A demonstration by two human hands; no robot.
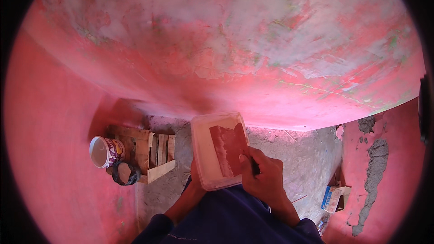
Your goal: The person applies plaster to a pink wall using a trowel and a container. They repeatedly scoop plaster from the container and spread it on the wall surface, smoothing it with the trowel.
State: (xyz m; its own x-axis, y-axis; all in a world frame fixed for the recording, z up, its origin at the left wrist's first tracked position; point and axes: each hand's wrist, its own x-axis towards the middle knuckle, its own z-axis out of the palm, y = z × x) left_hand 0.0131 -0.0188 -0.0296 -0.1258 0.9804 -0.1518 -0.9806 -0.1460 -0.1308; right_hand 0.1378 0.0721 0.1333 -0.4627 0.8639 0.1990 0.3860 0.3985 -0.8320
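Room under renovation, a bare interior mid-repaint. Walls (pixel 235 49) patchy red with pale scraped and filled areas; hairline crack running through the upper right. Floor (pixel 298 162) raw grey concrete, dusty. Landmark: a rough wooden pallet crate (pixel 151 153) lying on the floor against the left wall. Just left of the crate, a white plastic bucket (pixel 105 152) on its side (printed label, not read), with a dark roll (pixel 125 173) below it. Well to the crate's right, grey mortar patches (pixel 373 176) on the red wall and a small carton (pixel 332 198) at their foot.
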